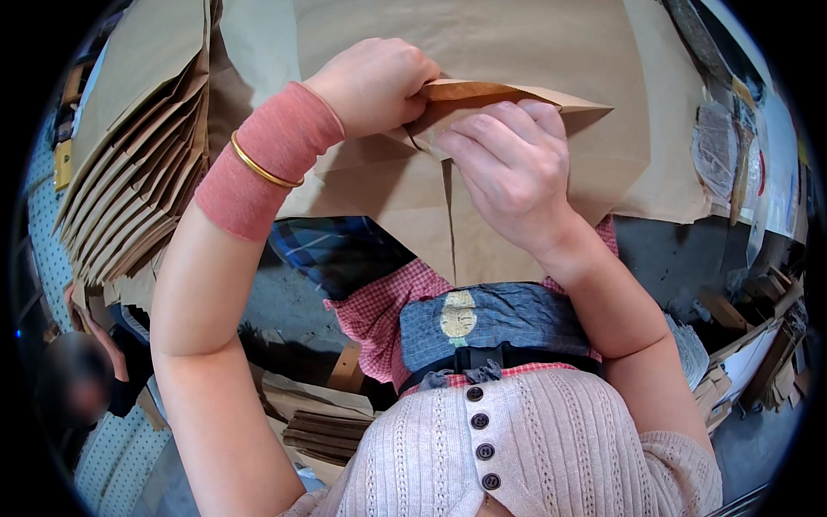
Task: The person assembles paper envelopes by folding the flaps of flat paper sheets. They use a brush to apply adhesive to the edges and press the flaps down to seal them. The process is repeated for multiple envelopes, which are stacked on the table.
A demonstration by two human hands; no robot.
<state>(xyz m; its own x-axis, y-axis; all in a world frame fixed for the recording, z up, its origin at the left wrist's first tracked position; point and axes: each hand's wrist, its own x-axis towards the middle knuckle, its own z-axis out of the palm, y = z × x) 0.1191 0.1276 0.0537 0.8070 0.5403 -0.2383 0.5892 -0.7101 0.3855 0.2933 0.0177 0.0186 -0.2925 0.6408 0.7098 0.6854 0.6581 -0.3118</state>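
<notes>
A brown paper bag [482, 233] lies flat before me, its lower part reaching over the table edge toward my lap. Its folded end is lifted into a raised flap [534, 93]. My left hand [379, 84] is closed on the left corner of that flap, the fingertips hidden behind the knuckles. My right hand [515, 164] has its fingers curled and pressed together over the near side of the fold, gripping the paper. A salmon cloth band and a gold bangle are on my left forearm.
More brown paper [551, 43] covers the table underneath. A thick stack of folded paper bags [138, 164] stands at the left. Clear plastic wrapping [715, 142] lies at the right edge. Below left are bundled bags [323, 435], and another person [103, 362] is at the far left.
</notes>
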